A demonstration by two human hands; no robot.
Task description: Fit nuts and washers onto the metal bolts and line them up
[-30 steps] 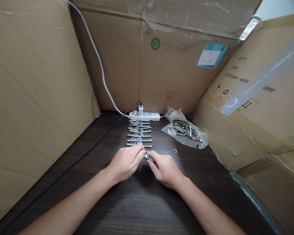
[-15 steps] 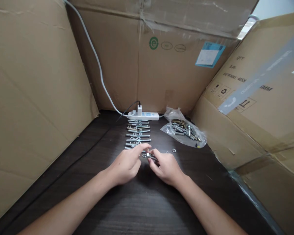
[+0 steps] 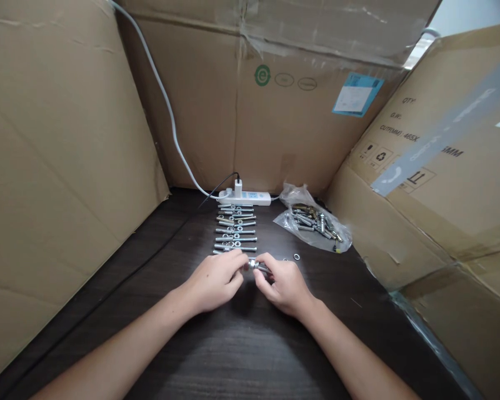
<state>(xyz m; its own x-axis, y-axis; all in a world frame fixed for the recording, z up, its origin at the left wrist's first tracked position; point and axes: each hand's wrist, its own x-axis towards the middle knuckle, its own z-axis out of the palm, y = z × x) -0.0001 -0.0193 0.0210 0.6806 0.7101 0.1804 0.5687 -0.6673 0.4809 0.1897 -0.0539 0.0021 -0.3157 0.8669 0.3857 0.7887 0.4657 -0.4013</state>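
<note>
My left hand (image 3: 216, 279) and my right hand (image 3: 284, 284) meet over the dark table (image 3: 241, 355), both pinched on a small silver bolt (image 3: 255, 265) held between them. My left fingertips close on the nut end of the bolt; my right fingers wrap its shaft. Just beyond my hands lies a neat column of bolts (image 3: 235, 229) with washers and nuts, laid side by side. Two loose washers (image 3: 295, 257) lie to the right of my right hand.
A clear plastic bag of metal hardware (image 3: 314, 224) lies at the back right. A white power strip (image 3: 245, 196) with a plug and white cable sits against the back cardboard box (image 3: 275, 111). Cardboard boxes wall in the left and right sides.
Half a second ago my left fingers had come off the bolt and spread; now they are pinched on its end again. My right hand stayed put.
</note>
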